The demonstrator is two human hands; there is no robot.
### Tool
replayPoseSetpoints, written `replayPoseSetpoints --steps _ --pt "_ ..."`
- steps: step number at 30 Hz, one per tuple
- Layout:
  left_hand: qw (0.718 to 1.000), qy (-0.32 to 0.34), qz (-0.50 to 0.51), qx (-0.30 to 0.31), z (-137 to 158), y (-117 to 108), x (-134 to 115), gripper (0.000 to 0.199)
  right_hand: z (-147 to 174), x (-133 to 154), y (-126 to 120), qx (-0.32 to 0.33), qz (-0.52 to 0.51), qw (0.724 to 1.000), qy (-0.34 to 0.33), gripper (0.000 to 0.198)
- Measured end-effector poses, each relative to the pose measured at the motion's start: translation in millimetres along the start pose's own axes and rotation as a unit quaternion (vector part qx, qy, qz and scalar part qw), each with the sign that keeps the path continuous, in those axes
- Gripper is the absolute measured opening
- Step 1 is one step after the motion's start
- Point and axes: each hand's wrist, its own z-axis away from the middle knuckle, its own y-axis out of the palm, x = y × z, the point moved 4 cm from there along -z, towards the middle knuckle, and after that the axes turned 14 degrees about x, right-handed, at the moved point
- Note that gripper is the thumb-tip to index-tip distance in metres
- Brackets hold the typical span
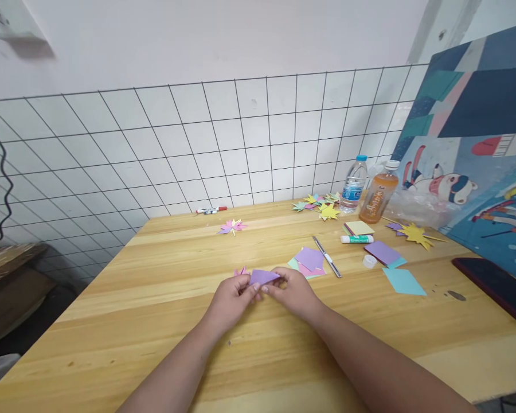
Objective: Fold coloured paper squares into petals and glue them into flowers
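Observation:
Between both hands I hold a small piece of purple paper [263,277], folded, just above the wooden table. My left hand [232,299] pinches its left side, with the thumb on the near edge. On the right side, my right hand [294,292] grips the paper between thumb and fingers. Behind my left fingers a small pink folded paper piece [241,271] shows in part. Just beyond my right hand lie loose purple, pink and green paper squares [310,259], with a silver pen [327,257] beside them.
A glue stick [356,239], its cap [369,261], blue paper [404,281] and a dark phone-like slab [494,289] lie right. Behind stand a water bottle [353,186] and an orange drink bottle [378,195]. Paper stars [328,211], a pink paper flower [233,227] and markers [211,210] sit farther back.

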Motion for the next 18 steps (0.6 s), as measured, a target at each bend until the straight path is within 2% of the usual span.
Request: replayPoseSetpoints --steps 4,9,13,18 --pt "0.999 0.001 -0.046 -0.003 0.7 -1.3 -2.1 0.033 -0.8 -1.3 -1.7 0.005 -0.039 0.999 0.001 0.012" --pt "0.999 -0.005 -0.048 0.000 0.5 -2.9 -3.3 0.033 -1.4 -1.2 -6.8 -0.015 -0.069 0.997 -0.003 0.013" --pt "0.999 -0.012 -0.031 -0.005 0.1 -7.3 0.1 0.031 -0.1 -0.5 -16.4 -0.055 -0.100 0.993 -0.006 0.013" --pt "0.999 -0.031 -0.014 -0.013 -0.3 -12.4 7.8 0.030 1.4 -5.0 -38.5 -0.119 -0.188 0.975 0.017 0.020"
